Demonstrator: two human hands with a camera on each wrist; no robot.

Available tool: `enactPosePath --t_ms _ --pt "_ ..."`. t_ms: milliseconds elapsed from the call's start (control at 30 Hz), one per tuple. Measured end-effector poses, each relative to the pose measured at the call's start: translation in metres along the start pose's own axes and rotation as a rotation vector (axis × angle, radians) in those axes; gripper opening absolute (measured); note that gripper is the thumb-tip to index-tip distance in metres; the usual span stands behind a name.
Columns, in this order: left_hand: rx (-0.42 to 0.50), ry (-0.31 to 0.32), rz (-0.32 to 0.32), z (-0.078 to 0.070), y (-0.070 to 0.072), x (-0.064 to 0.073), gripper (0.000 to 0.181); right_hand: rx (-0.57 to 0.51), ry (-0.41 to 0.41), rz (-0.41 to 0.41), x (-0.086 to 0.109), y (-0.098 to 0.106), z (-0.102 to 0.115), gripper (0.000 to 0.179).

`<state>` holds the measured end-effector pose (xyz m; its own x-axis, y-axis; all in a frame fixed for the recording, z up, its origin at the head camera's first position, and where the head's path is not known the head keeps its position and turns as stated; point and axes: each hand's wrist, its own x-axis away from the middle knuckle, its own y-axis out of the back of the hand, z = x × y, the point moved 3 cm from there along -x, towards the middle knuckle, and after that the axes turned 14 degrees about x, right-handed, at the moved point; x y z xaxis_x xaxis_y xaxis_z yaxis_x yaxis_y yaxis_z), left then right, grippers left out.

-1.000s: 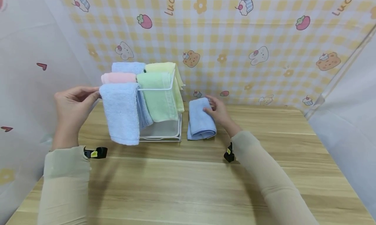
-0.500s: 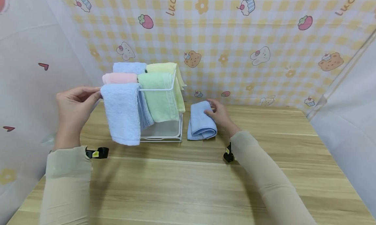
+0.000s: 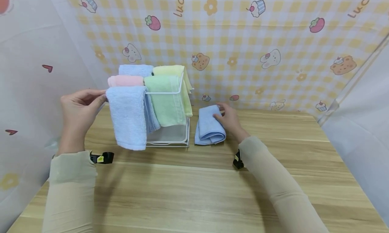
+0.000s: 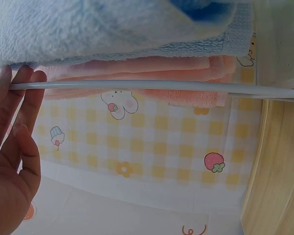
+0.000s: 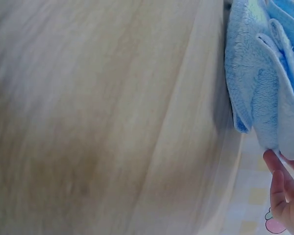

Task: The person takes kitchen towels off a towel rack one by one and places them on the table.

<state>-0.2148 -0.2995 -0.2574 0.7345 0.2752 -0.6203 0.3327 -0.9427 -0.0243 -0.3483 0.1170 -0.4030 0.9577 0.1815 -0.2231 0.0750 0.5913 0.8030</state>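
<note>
One white rack [image 3: 164,93] stands on a wood-grain table [image 3: 194,192], yellow-check backdrop [image 3: 237,33] behind it, white side sheet [image 3: 27,57] off to its L.

Head view: left hand [image 3: 79,113] at rack's near L corner, thumb + fingers pinching there, next to front blue towel [image 3: 127,120] hung on it. Farther back on rack: pink towel [image 3: 126,80], green towel [image 3: 165,101], rear blue towel [image 3: 135,70], yellow towel [image 3: 168,70]. Folded blue towel [image 3: 209,123] on table just R of rack; right hand [image 3: 230,118] grips its R edge betw. thumb + fingers. Rack's base tray [image 3: 167,133] mostly hidden; sleeves [image 3: 70,192] cut off at bottom.

L wrist view: rack's rod spans the pic, end betw. thumb + fingertips; front blue towel cut off up top, can't tell if it's pinched too. Pink towel partly covered.

R wrist view: table blurry, folded blue towel cut off at edge, fingertips touching its end; hand only partly in frame.
</note>
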Motion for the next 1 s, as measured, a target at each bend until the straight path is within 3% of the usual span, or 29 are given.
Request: enactPosePath --t_ms 100,333,567,1000 --pt "0.031 -0.004 0.003 0.001 0.000 0.000 0.012 -0.032 -0.021 -0.008 0.001 0.003 -0.001 0.051" --pt "-0.004 -0.007 -0.007 0.001 0.000 0.000 0.011 -0.087 -0.011 -0.027 0.002 0.011 -0.002 0.048" --pt "0.060 -0.012 -0.008 0.001 -0.001 0.000 0.011 -0.082 0.012 -0.018 0.006 0.020 0.001 0.047" --pt "-0.044 0.000 -0.023 0.000 -0.001 0.001 0.010 -0.081 0.120 -0.038 0.018 0.035 0.031 0.050"
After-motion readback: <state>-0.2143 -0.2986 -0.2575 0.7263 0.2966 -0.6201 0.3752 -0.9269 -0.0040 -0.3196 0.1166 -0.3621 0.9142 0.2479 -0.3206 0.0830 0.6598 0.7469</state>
